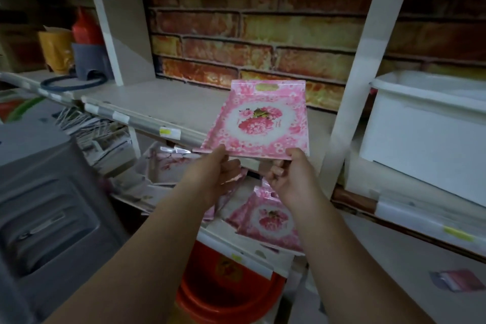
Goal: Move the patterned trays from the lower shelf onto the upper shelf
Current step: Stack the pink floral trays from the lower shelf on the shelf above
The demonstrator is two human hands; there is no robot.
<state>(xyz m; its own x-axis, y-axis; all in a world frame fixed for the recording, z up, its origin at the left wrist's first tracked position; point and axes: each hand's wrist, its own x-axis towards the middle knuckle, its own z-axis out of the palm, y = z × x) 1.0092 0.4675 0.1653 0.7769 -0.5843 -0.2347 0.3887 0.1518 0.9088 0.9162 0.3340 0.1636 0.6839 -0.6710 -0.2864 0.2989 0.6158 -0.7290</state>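
A pink flowered tray (pixel 260 118) is held flat over the front edge of the upper shelf (pixel 168 101), its far end reaching in toward the brick-pattern back wall. My left hand (pixel 218 173) grips the tray's near left corner, thumb on top. My right hand (pixel 292 176) pinches the near right corner. Below, on the lower shelf (pixel 226 229), lies another pink flowered tray (pixel 268 223), with a paler patterned tray (pixel 168 168) to its left. My forearms hide part of the lower shelf.
A white plastic bin (pixel 426 134) fills the compartment to the right, behind a white upright (pixel 363 73). Yellow, red and grey items (pixel 76 47) stand in the left compartment. A grey plastic stool (pixel 47 205) is at the near left, an orange basin (pixel 228 287) below.
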